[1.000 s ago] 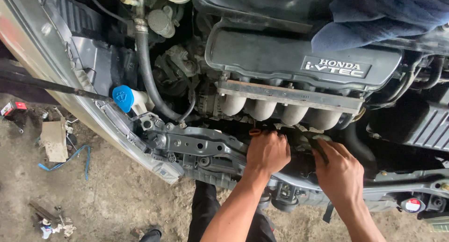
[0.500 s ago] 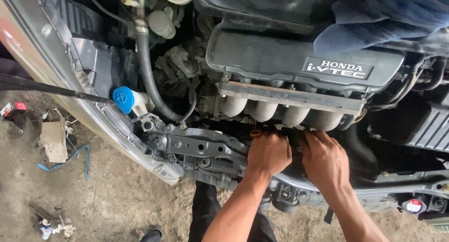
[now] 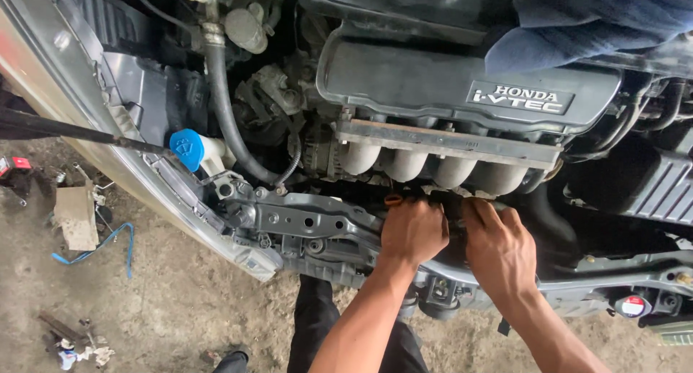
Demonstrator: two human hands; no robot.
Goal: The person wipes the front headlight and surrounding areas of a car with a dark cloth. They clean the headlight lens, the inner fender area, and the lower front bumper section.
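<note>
I look down into an open car engine bay. My left hand is curled shut below the grey intake manifold, gripping something with an orange tip that I cannot make out. My right hand sits right beside it, fingers bent down into the dark gap under the manifold runners, almost touching the left hand. What the right fingers hold is hidden. Both wrists cross the front metal crossmember.
A dark plastic engine cover with a blue cloth on it lies behind. A thick black hose and a blue reservoir cap stand left. Scraps and a blue strap lie on the dirt floor.
My right hand has slid left toward my left hand, closing the gap between them under the manifold. My left hand has stayed in place.
</note>
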